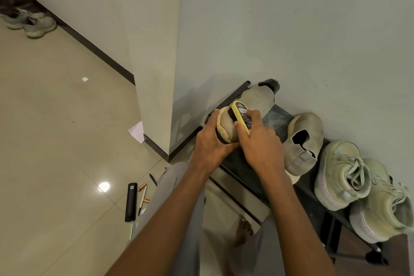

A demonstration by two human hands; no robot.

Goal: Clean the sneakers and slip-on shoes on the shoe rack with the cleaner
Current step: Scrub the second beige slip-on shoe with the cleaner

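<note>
My left hand [211, 141] grips the heel end of a beige slip-on shoe [257, 101] held over the left end of the black shoe rack [277, 119]. My right hand [257, 139] holds a yellow cleaner [240, 114] with a dark label, pressed against that shoe. A second beige slip-on [304, 139] lies on the rack to the right. Beyond it stand two pale laced sneakers [342, 172], the nearer one [385, 206] at the rack's right end.
The rack stands against a pale wall [291, 29], beside a wall corner. On the tiled floor lie a black bar-shaped object [131, 201], pens [143, 197] and a paper scrap [137, 131]. Another pair of sneakers [31, 22] sits far left. My bare foot [243, 231] shows below.
</note>
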